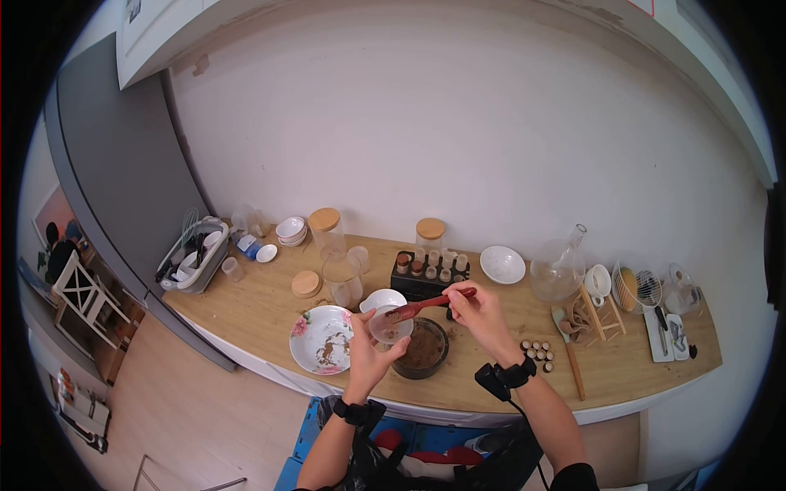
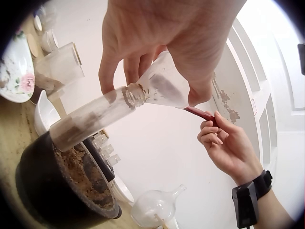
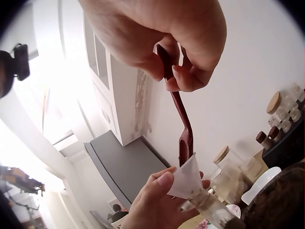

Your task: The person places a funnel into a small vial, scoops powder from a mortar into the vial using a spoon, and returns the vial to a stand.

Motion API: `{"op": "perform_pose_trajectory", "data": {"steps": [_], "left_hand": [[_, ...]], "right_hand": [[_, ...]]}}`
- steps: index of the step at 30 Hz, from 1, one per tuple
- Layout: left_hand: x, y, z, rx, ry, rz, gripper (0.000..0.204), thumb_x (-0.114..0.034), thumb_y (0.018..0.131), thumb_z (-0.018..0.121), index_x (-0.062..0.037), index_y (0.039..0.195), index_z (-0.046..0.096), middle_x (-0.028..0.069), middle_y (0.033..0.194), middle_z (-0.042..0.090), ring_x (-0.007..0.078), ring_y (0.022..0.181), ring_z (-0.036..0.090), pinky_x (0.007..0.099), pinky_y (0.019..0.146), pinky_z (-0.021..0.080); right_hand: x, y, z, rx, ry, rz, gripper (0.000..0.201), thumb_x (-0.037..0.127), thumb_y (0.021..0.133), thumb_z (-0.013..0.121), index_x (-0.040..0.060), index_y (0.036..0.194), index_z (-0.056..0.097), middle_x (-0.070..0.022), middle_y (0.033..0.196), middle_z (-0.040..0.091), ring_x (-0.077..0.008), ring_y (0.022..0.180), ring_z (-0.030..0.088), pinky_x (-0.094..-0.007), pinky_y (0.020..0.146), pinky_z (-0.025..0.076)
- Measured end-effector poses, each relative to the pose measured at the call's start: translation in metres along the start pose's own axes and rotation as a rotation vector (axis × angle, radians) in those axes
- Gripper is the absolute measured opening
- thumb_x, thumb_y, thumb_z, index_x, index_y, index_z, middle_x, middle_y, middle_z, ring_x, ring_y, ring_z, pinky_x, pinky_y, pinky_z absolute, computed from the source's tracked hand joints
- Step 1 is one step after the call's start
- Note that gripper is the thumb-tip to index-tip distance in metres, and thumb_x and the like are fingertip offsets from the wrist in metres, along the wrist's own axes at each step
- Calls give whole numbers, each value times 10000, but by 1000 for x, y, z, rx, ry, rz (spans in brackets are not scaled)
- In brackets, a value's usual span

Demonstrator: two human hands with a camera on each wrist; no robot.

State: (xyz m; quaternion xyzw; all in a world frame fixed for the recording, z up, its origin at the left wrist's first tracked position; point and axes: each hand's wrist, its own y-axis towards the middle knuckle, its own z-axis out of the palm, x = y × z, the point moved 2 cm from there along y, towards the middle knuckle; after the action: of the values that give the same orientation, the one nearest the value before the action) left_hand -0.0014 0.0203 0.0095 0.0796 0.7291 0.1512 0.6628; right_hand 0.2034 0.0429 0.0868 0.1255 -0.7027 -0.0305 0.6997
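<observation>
My left hand (image 1: 372,358) grips a translucent white funnel (image 2: 167,83), with fingertips also at the neck of a clear glass vial (image 2: 93,119). The funnel's stem sits in the vial's mouth, and brown powder shows inside the vial. My right hand (image 1: 481,321) pinches the handle of a dark red spoon (image 3: 180,107). In the right wrist view, the spoon's bowl dips into the funnel's wide mouth. Below both hands stands a black bowl (image 2: 40,183) of brown powder. The vial's lower end overlaps its rim in the left wrist view.
To the left lies a flowered plate (image 1: 307,348) with brown crumbs. Behind are a white spouted dish (image 1: 381,298) and a black rack (image 1: 413,286) of small corked vials. Several small caps (image 1: 538,354) and a wooden-handled spatula (image 1: 575,368) lie to the right.
</observation>
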Motion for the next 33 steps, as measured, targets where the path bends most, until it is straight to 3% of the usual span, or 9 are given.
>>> {"op": "perform_pose_trajectory", "data": {"steps": [13,15,16,20,24,28,33], "left_hand": [[-2,1,2,11,-8,27,748,-194,702,799,43,1213,307,202,1110,559,254,1048,585,377,900,490],[-2,0,1,8,-17,6,739,-177,705,795,41,1213,305,192,1113,559,244,1034,591,376,894,492],[0,0,1,7,-17,2,739,-177,705,795,41,1213,305,192,1113,559,244,1034,591,376,894,492],[4,1,1,14,-46,26,730,-159,710,790,41,1215,301,177,1114,560,234,1026,588,370,882,498],[3,0,1,8,-28,10,735,-155,708,791,44,1217,298,173,1112,560,232,1032,584,368,883,497],[5,-1,1,1,-47,7,736,-154,707,791,45,1218,300,175,1109,562,234,1028,587,369,885,497],[4,0,0,-10,-34,18,733,-149,703,793,47,1214,307,176,1104,563,232,1026,588,367,889,495]], "right_hand": [[12,-10,9,106,-227,-197,122,106,897,590,4,960,615,-17,829,587,-76,708,531,-224,639,444],[11,-10,-3,-56,-48,-122,132,122,910,577,6,961,614,-3,788,565,-59,674,510,-209,599,424],[10,-11,-7,-55,-48,-118,132,122,910,577,6,961,614,-3,788,565,-59,674,510,-209,599,424],[-5,-17,-32,-347,-21,-114,165,152,926,558,-2,955,610,21,710,550,-47,598,483,-183,549,385],[-54,-27,-27,-218,-271,-75,169,164,890,600,-3,882,627,-23,703,601,-70,611,527,-224,560,419],[-84,-30,-2,-151,-342,-104,178,174,875,615,-3,886,629,-69,708,618,-110,608,554,-253,568,436],[-100,-23,23,-118,-370,-106,158,149,849,624,-5,884,634,-138,737,637,-220,615,595,-310,573,456]]}}
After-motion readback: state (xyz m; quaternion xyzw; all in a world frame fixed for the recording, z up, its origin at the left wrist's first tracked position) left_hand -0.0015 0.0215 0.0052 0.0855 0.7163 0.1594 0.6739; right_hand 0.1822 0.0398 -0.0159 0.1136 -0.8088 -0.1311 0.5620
